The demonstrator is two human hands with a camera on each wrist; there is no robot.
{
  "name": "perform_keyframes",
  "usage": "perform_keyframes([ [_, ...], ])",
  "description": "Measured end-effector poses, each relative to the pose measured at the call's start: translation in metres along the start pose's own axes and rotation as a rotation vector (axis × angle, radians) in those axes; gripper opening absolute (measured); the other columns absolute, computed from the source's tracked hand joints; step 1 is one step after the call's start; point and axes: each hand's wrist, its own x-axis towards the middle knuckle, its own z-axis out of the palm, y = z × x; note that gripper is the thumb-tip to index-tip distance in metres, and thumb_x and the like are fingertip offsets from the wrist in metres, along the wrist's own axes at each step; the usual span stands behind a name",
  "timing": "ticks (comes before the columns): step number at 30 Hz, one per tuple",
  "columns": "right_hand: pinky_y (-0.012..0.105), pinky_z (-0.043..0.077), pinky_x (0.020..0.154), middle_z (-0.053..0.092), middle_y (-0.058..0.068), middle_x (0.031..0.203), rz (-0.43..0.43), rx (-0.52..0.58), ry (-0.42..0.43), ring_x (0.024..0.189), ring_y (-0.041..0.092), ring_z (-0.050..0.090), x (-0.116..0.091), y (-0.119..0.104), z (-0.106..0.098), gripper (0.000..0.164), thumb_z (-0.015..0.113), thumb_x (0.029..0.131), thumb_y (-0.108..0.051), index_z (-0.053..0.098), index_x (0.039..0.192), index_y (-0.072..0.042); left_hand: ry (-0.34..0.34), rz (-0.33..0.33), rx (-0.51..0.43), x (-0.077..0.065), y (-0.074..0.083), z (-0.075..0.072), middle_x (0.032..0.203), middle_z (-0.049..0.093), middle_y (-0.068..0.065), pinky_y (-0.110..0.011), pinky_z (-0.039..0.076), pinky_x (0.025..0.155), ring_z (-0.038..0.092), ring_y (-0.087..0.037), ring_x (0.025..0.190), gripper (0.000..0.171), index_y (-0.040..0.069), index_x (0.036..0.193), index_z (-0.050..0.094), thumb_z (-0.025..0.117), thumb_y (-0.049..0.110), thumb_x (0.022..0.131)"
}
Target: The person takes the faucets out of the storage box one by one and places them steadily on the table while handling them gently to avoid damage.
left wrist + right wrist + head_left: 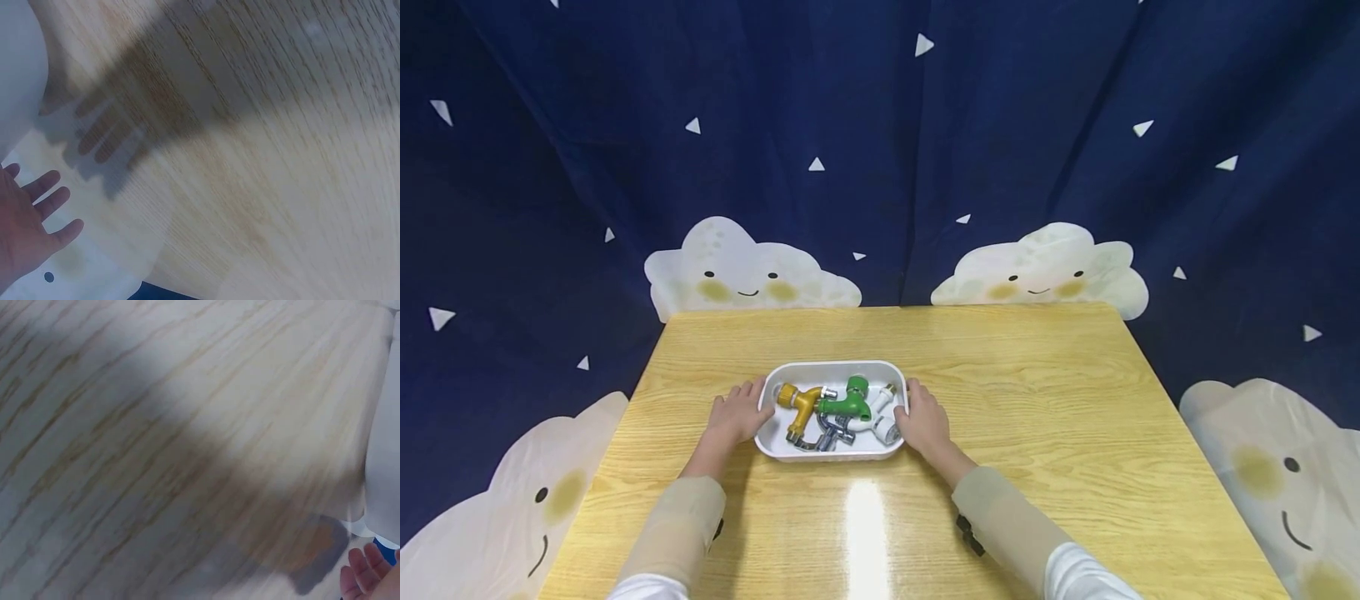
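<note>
A white oval tray (829,455) with rounded ends lies between my hands on the wooden table. Inside it are several taps: a yellow tap (806,408), a green tap (850,404), a white tap (886,429) and a chrome tap (829,437). My left hand (739,412) is at the tray's left end, its thumb overlapping the rim. At the opposite end is my right hand (925,421), thumb right at the rim and fingers along the outside. The left wrist view shows the left fingers (53,203) spread; the right fingers (369,569) look loosely bent.
The light wooden table (1037,417) surrounds the tray. A dark blue curtain (880,108) with white triangles and smiling clouds hangs behind and at both sides. Glare (867,533) brightens the tabletop in front of the tray.
</note>
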Motion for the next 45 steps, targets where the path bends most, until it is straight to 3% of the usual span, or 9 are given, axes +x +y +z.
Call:
perform_keyframes([
  [8,0.042,0.049,0.067,0.06,0.014,0.105,0.014,-0.034,-0.083,0.087,0.031,0.059,0.003,-0.005,-0.014,0.047,0.057,0.08,-0.028,0.049,0.12,-0.006,0.003,0.0,0.006,0.002,-0.001,0.002,0.138,0.033,-0.027,-0.066,0.025,0.096,0.03,-0.046,0.125,0.068,0.0,0.142,0.022,0.039,0.039,0.089],
  [13,0.044,0.05,0.073,0.056,0.016,0.112,0.013,-0.063,-0.071,0.095,0.033,0.057,0.012,-0.007,-0.022,0.057,0.06,0.079,-0.036,0.047,0.124,-0.005,0.008,0.004,0.016,0.003,-0.003,0.004,0.137,0.035,-0.027,-0.066,0.026,0.095,0.032,-0.045,0.124,0.068,0.001,0.142,0.023,0.039,0.04,0.089],
  [18,0.046,0.046,0.087,0.049,0.017,0.126,-0.083,-0.073,-0.017,0.111,0.033,0.051,0.021,-0.017,-0.031,0.066,0.061,0.078,-0.041,0.043,0.131,-0.007,0.013,0.007,0.023,0.003,-0.004,0.005,0.136,0.035,-0.027,-0.066,0.027,0.095,0.033,-0.045,0.123,0.068,0.001,0.142,0.023,0.04,0.04,0.089],
  [24,0.046,0.045,0.089,0.048,0.015,0.13,-0.206,-0.108,-0.03,0.114,0.031,0.05,0.026,-0.034,-0.038,0.071,0.064,0.076,-0.045,0.042,0.134,-0.01,0.016,0.009,0.01,0.002,-0.004,0.004,0.137,0.034,-0.027,-0.067,0.026,0.095,0.032,-0.046,0.124,0.068,0.0,0.142,0.023,0.039,0.039,0.089],
  [33,0.05,0.043,0.09,0.044,0.014,0.132,-0.301,-0.182,-0.141,0.114,0.032,0.048,0.032,-0.058,-0.026,0.074,0.063,0.077,-0.047,0.037,0.138,-0.016,0.011,0.007,0.003,0.003,-0.004,0.005,0.138,0.033,-0.028,-0.067,0.025,0.095,0.031,-0.047,0.125,0.068,0.0,0.142,0.022,0.038,0.039,0.089],
  [45,0.049,0.038,0.097,0.043,0.011,0.135,-0.397,-0.281,-0.27,0.119,0.028,0.045,0.031,-0.072,-0.006,0.072,0.058,0.078,-0.051,0.035,0.14,-0.021,0.007,0.004,-0.021,0.002,-0.002,0.004,0.139,0.033,-0.027,-0.066,0.026,0.095,0.031,-0.047,0.125,0.068,0.0,0.142,0.022,0.038,0.038,0.089],
])
